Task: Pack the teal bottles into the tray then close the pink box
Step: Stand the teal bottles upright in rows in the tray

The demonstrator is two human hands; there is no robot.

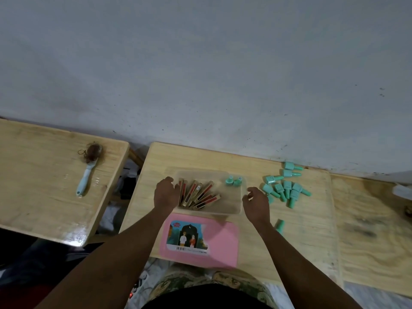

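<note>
Left hand (166,192) sits at the left rim of the clear tray (236,210), fingers bent onto the edge, probably to keep the tray from sliding; can't tell if it actually grips or just rests there. Right hand (256,201) hovers just beside the tray's right rim, fingers loosely curled, nothing in them. It lies between the tray and the teal bottles (287,190), so a reach for the next one looks likely. Those bottles lie on their sides in a loose pile on the table (312,230), right of the tray, and 1 stray bottle (279,226) lies by the right forearm. Only 2 packed bottles (233,181) stand cap-up in the tray's back right corner. Red-and-gold boxes (196,194) fill the left half, leaving the right half for teal. Pink lid (223,241) lies flat in front of the tray, label up, out of the way, so closing is not yet due. Packing looks barely started. A hairbrush (88,172) lies on the separate left table (33,186).
</note>
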